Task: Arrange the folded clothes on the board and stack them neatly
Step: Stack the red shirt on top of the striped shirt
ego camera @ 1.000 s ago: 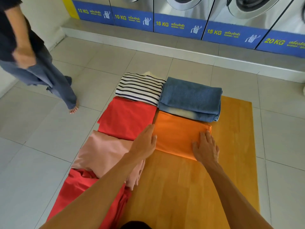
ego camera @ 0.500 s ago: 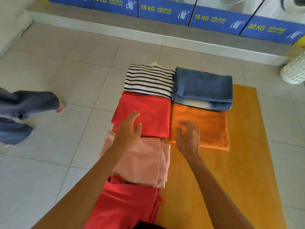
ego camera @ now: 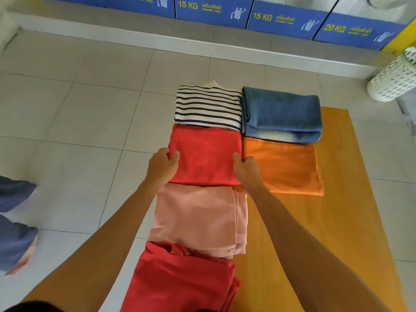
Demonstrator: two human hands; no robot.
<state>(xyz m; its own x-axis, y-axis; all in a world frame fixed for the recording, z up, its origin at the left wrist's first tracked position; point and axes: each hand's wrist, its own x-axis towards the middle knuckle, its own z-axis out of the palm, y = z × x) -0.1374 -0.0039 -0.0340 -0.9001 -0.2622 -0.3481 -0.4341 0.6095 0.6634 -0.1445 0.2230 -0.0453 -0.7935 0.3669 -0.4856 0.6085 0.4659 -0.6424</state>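
Observation:
A wooden board (ego camera: 337, 221) lies on the tiled floor with folded clothes on it. In the left column, far to near, are a striped shirt (ego camera: 208, 106), a folded red cloth (ego camera: 206, 154), a pink cloth (ego camera: 195, 217) and a second red garment (ego camera: 180, 280). To their right lie folded blue jeans (ego camera: 282, 113) and an orange cloth (ego camera: 283, 165). My left hand (ego camera: 162, 167) grips the left edge of the folded red cloth, and my right hand (ego camera: 246, 170) grips its right edge, thumbs on top.
Washing machines with blue labels (ego camera: 213, 12) line the far wall above a raised step. A white perforated laundry basket (ego camera: 394, 77) stands at the far right. Another person's legs in blue trousers (ego camera: 13, 221) are at the left edge.
Both hands left the orange cloth and moved left onto the folded red cloth, closing on its two side edges. The other person stepped toward the left edge of the view.

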